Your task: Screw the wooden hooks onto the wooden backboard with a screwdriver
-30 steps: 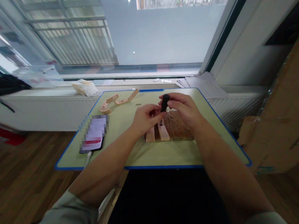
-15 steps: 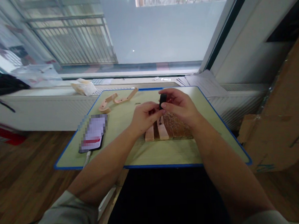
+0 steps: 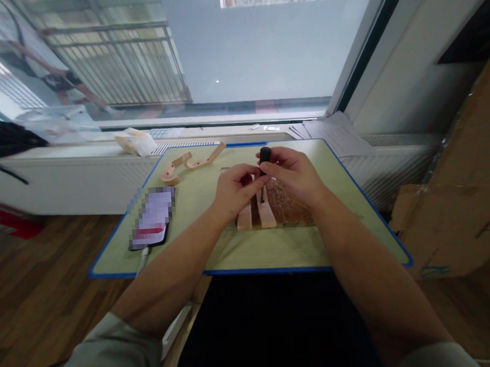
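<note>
A screwdriver [image 3: 264,155] with a black handle stands nearly upright, its thin shaft reaching down to a pale wooden strip [image 3: 267,218]. Round the handle, the thumb and fingers of my right hand [image 3: 296,172] are closed. My left hand [image 3: 235,192] is closed at the lower end of the handle, thumb and fingertips against the tool. A second pale strip [image 3: 244,219] lies to the left of the first. Both rest on a brown board [image 3: 294,211] wrapped in clear, shiny film, partly covered by my hands. Whatever sits under the screwdriver tip is too small to make out.
A curved wooden piece [image 3: 177,168] with holes lies at the table's back left. Nearer me is a phone [image 3: 153,217] with a white cable [image 3: 142,260]. The table [image 3: 266,251] has a blue edge, with a radiator and window beyond. Cardboard [image 3: 462,203] stands to the right.
The screwdriver handle now stands more upright and shows more of its top. My right fingers have shifted slightly on it. My left hand stays in almost the same place.
</note>
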A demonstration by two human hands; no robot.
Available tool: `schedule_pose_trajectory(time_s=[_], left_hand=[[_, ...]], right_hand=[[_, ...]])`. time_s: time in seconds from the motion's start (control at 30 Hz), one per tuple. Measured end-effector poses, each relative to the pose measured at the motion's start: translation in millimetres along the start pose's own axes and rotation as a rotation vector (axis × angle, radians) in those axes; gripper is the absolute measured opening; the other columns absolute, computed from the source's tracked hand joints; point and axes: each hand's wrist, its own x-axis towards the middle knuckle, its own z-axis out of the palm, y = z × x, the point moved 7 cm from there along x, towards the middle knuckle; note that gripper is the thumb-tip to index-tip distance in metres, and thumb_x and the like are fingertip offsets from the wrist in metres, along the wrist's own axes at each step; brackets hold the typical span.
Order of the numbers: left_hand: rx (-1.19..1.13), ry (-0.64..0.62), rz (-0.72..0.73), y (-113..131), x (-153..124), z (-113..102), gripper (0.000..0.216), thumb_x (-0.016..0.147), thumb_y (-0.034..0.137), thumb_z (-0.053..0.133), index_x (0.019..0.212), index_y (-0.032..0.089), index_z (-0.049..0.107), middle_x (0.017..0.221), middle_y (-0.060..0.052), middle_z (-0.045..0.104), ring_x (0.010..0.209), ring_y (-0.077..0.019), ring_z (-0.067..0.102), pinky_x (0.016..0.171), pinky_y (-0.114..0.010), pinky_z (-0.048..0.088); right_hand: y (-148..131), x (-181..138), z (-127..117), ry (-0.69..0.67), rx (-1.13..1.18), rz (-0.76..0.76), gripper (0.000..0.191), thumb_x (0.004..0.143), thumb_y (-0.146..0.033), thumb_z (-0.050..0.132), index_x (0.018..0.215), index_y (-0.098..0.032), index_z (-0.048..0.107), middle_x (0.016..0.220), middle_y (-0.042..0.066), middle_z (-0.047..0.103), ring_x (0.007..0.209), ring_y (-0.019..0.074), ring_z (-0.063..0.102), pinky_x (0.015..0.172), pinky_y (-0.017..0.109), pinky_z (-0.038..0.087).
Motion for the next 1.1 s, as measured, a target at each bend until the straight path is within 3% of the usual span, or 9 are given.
schedule_pose_trajectory(time_s=[0.17, 0.43, 0.73, 0.93, 1.1], left_hand=[[-0.044, -0.032, -0.004, -2.2, -1.9, 1.6, 0.02, 0.079, 0.037, 0.065, 0.076, 0.017, 0.069, 0.066, -0.002, 0.064, 0.06, -0.0113, 0.055, 0.058, -0.025, 0.043], [0.067, 0.068, 0.009, 6.3, -0.7, -6.6, 0.019, 0.07, 0.033, 0.075, 0.07, 0.017, 0.065, 0.059, 0.003, 0.06, 0.05, -0.0069, 0.046, 0.052, -0.022, 0.038], [0.069, -0.012, 0.146, 15.2, -0.9, -4.3, 0.013, 0.079, 0.029, 0.065, 0.078, 0.017, 0.069, 0.063, 0.0, 0.062, 0.054, -0.0089, 0.05, 0.054, -0.023, 0.04], [0.127, 0.05, 0.132, 14.3, 0.0, -7.1, 0.02, 0.072, 0.035, 0.074, 0.071, 0.017, 0.065, 0.059, 0.003, 0.058, 0.052, -0.0078, 0.048, 0.054, -0.023, 0.039], [0.133, 0.012, 0.19, 20.4, 0.2, -5.5, 0.013, 0.077, 0.03, 0.069, 0.072, 0.018, 0.066, 0.059, 0.003, 0.057, 0.052, -0.0075, 0.047, 0.052, -0.022, 0.037]], right_hand=[[-0.9, -1.6, 0.7, -0.009, 0.052, 0.005, 0.022, 0.075, -0.034, 0.069, 0.094, -0.024, 0.072, 0.091, 0.0, 0.072, 0.087, 0.0163, 0.064, 0.087, 0.037, 0.05], [2.9, -0.5, 2.4, -0.018, -0.024, -0.025, 0.028, 0.072, -0.042, 0.073, 0.091, -0.023, 0.066, 0.08, -0.002, 0.064, 0.072, 0.0129, 0.058, 0.069, 0.03, 0.048], [-1.1, -0.1, -4.1, -0.008, -0.023, -0.059, 0.027, 0.074, -0.037, 0.069, 0.098, -0.025, 0.068, 0.094, 0.0, 0.068, 0.083, 0.0157, 0.06, 0.078, 0.034, 0.05], [-1.6, 0.6, -3.4, 0.016, -0.085, -0.073, 0.03, 0.07, -0.038, 0.074, 0.095, -0.025, 0.066, 0.086, -0.002, 0.065, 0.071, 0.012, 0.055, 0.068, 0.028, 0.047], [-1.3, -0.8, -2.8, 0.006, -0.069, -0.06, 0.033, 0.07, -0.041, 0.073, 0.098, -0.025, 0.066, 0.088, -0.001, 0.065, 0.078, 0.0144, 0.058, 0.073, 0.03, 0.049]])
